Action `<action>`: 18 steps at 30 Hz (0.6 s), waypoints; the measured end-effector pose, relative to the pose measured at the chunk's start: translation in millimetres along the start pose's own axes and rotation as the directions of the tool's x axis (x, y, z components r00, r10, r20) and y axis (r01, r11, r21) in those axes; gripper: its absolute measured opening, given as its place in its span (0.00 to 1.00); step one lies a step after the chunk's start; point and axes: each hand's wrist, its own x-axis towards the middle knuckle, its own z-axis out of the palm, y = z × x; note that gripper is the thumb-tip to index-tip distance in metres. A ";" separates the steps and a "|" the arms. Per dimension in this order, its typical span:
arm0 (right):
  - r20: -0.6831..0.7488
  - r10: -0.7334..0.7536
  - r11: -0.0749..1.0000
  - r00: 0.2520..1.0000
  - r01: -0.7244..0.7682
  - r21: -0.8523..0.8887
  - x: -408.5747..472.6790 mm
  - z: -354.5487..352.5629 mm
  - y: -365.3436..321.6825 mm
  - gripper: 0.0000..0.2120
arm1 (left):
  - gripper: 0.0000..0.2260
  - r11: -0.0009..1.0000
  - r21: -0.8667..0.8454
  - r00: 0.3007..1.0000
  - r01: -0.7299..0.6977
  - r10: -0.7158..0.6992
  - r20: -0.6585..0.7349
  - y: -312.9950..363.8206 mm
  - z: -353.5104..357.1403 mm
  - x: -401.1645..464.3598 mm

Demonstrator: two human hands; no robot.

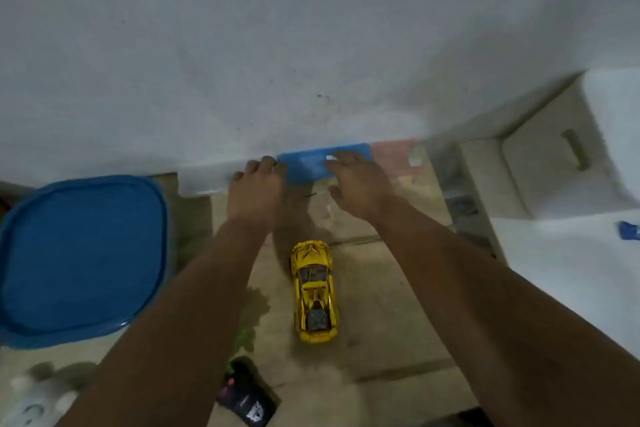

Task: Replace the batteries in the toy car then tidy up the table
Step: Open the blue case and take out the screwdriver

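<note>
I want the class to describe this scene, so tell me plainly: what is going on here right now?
A person reaches both arms forward to a blue box at the foot of the wall. The left hand and right hand are at the box; the picture is too blurred to tell their grip. The yellow toy car stands on its wheels between the forearms, untouched. A black remote lies nearer the person, and a big blue lid sits off to the left.
</note>
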 end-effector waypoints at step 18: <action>-0.006 -0.221 0.905 0.975 0.202 -0.374 33.6 -6.6 9.1 0.24 | 0.23 0.993 -0.100 0.947 -0.064 0.029 -0.320 -5.0 41.0 28.9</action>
